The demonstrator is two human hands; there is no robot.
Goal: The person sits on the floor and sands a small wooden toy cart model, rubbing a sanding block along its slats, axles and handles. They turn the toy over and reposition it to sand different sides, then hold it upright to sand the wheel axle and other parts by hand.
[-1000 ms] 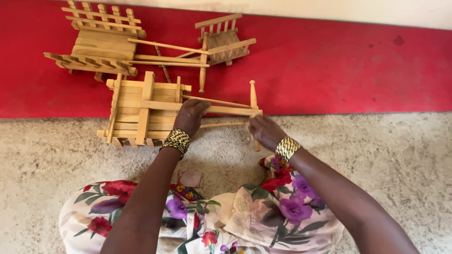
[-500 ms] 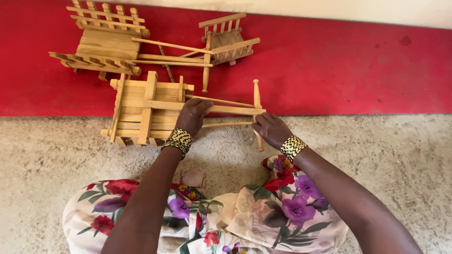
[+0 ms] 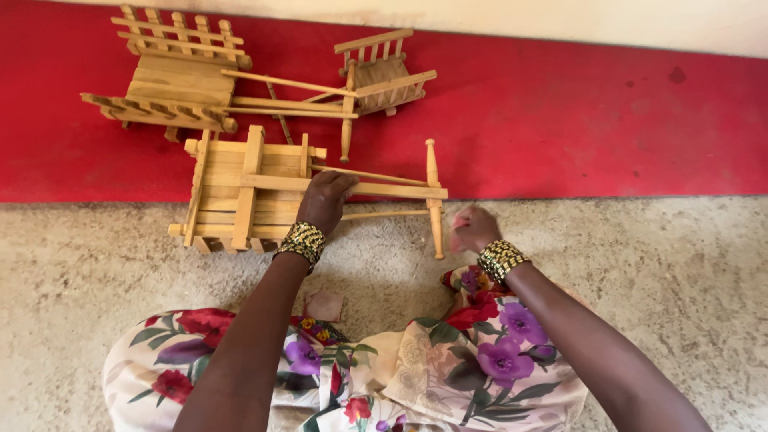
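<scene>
— Floral cloth (image 3: 416,376) lies nearest, spread over the person's lap, cream with red and purple blooms. What sits just beyond it?

— Grey rough floor (image 3: 680,280), and on it the near wooden cart (image 3: 240,188), a pale model of flat slats with two long shafts running out to a crossbar (image 3: 433,196) with rounded ends.

— Where are the hands against that cart?

— The left hand (image 3: 324,200) rests on the cart where the shafts leave its body, fingers curled down over the upper shaft, gripping it. A beaded gold bracelet (image 3: 302,240) circles that wrist. The right hand (image 3: 474,228) is just beside the near end of the crossbar, on the side away from the cart's body, not touching it. It is loosely closed, and blurred, so I cannot tell whether it holds anything. It wears a matching bracelet (image 3: 500,258).

— And farther off?

— The cart straddles the edge of a red mat (image 3: 576,120). Beyond the cart, on the mat, lies a second wooden cart (image 3: 180,76) with railed sides, its shafts reaching a small railed wooden piece (image 3: 384,72). Past the mat is a pale wall (image 3: 560,16).
</scene>
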